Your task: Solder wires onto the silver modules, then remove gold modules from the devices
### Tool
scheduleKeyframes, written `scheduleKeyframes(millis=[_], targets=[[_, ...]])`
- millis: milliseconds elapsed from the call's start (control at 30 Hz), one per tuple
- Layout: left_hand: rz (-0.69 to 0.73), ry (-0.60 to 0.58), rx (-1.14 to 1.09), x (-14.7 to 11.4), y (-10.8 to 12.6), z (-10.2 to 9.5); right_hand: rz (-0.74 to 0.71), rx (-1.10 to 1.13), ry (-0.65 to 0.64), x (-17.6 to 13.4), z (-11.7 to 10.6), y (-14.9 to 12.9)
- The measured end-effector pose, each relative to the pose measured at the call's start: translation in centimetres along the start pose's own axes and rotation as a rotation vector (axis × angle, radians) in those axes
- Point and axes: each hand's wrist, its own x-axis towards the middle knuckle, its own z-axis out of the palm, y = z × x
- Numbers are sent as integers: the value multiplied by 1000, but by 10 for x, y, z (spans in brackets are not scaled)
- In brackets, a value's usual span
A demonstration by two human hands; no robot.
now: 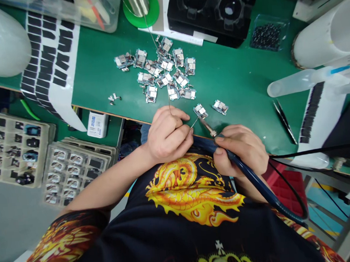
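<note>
My left hand (171, 134) is closed around a thin strand of solder wire (195, 123), whose free end reaches a small circuit board (200, 111) by the table's front edge. The strand runs back up to a solder spool (137, 4) on a green flange. In my right hand (242, 148) is a soldering iron (228, 150) with a dark blue handle, its tip down at the same board's lower edge. Another circuit board (220, 107) lies just to the right. Behind my left hand, several similar boards (166, 63) are scattered in a loose group.
Black foam block (211, 14) and a clear tray of small black parts (266, 34) stand at the back. Tweezers (284, 121) and a plastic bottle (297, 81) lie right. Tiny metal parts (114, 97) sit left, near a white box (97, 124) and compartment trays (14, 150).
</note>
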Motion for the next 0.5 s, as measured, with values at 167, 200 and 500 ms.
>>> scheduleKeyframes(millis=[167, 200, 500], targets=[[3, 12, -18, -1, 0, 0, 6, 16, 23, -2, -2, 2], [4, 15, -20, -1, 0, 0, 4, 25, 39, -2, -2, 2], [-6, 12, -21, 0, 0, 1, 6, 51, 72, -4, -1, 4]])
